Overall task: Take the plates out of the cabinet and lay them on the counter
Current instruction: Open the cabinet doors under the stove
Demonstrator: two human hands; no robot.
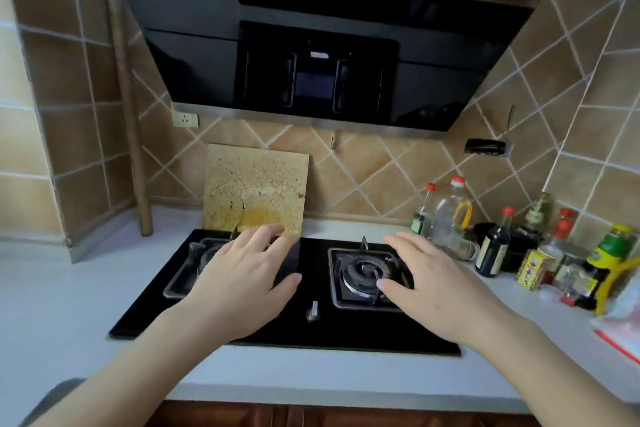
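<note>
Hands hover over the stove (311, 329): left hand (239, 282) and right hand (438, 282) spread flat, holding nothing.

We hold our left hand (242, 274) and right hand (436, 284) out flat, fingers spread, above the black gas hob (311, 326) set in the white counter (59, 291). A stained board (256, 189) leans on the tiled wall; sauce bottles (491, 246) crowd the right under the range hood (311, 55).
</note>
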